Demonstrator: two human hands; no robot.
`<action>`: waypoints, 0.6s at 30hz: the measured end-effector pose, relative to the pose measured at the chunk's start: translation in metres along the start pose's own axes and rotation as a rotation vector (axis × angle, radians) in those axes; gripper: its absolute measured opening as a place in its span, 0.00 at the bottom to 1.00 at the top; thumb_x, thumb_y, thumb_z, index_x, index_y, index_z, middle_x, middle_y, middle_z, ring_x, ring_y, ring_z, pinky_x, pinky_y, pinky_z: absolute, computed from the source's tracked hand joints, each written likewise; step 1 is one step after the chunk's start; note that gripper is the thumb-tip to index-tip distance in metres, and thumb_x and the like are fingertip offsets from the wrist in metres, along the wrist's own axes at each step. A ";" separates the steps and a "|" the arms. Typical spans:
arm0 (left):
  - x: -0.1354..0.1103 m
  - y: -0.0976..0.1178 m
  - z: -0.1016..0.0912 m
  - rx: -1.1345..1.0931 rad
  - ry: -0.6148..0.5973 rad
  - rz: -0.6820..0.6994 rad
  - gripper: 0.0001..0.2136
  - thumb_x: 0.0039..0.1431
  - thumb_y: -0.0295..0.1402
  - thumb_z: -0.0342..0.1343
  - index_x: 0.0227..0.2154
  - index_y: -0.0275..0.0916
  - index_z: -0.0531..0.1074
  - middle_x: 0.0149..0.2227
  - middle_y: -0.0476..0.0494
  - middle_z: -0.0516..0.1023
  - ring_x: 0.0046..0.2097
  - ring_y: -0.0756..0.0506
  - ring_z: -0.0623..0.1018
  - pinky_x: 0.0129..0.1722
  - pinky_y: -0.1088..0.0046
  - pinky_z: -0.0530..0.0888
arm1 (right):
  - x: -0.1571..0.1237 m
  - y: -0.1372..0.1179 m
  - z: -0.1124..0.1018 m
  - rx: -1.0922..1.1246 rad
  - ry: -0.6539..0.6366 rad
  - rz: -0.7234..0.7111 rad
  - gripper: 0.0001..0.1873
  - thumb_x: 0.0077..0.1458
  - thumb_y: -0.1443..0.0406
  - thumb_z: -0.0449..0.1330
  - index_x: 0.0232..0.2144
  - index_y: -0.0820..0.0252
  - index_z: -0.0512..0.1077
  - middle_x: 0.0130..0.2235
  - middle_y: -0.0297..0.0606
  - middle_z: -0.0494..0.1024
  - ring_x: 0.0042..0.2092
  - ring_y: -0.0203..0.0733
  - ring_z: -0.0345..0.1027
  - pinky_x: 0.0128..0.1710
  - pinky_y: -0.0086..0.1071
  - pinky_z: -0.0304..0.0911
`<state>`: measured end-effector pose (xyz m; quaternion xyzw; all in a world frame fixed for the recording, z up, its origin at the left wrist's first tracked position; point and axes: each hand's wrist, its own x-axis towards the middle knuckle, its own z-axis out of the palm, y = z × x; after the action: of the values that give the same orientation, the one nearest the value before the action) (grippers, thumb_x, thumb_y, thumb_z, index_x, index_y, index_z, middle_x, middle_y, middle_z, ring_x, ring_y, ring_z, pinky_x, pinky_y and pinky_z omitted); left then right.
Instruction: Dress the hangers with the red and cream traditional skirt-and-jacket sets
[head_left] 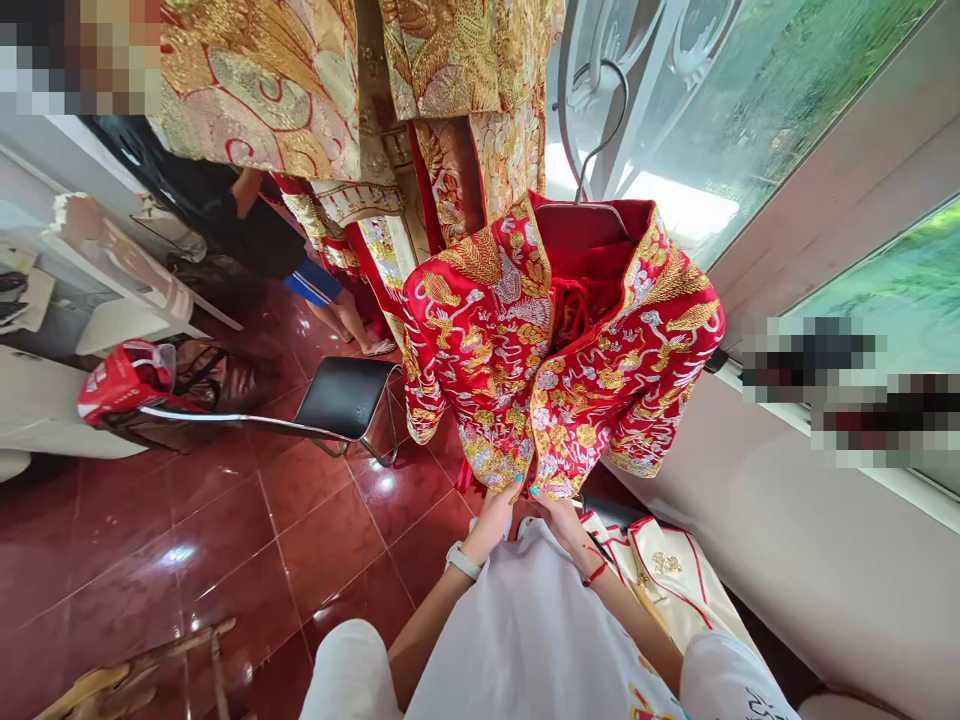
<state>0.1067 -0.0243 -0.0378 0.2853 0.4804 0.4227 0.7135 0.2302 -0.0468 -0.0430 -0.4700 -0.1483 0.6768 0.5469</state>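
A red jacket (487,350) with gold and silver embroidery hangs in front of me on a metal hanger (613,110), its collar standing open and red cloth showing inside. My left hand (495,512) pinches the bottom front edge of one panel, with the thumb on the outside. Right beside it, my right hand (559,515) grips the lower corner of the other front panel. The two hands are close together, thumbs up, and the fingers behind the cloth are hidden. Below the hem, the white shirt (540,610) I wear fills the lower middle.
Gold embroidered garments (300,80) hang at the top. A black chair (345,395) stands to the left near a red bag (124,380). Cream clothing with red trim (679,570) lies at lower right. Windows (840,100) line the right. Another person in dark clothes (255,230) is at upper left.
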 end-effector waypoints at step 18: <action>-0.001 -0.003 0.008 -0.296 0.022 -0.036 0.27 0.42 0.41 0.74 0.47 0.39 0.80 0.47 0.38 0.83 0.58 0.35 0.76 0.64 0.54 0.65 | 0.000 0.004 0.002 0.023 0.020 -0.001 0.32 0.32 0.57 0.78 0.44 0.53 0.79 0.41 0.39 0.84 0.45 0.51 0.78 0.50 0.44 0.71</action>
<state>0.1147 -0.0262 -0.0371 0.1636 0.4257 0.4794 0.7498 0.2263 -0.0476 -0.0447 -0.4703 -0.1354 0.6734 0.5541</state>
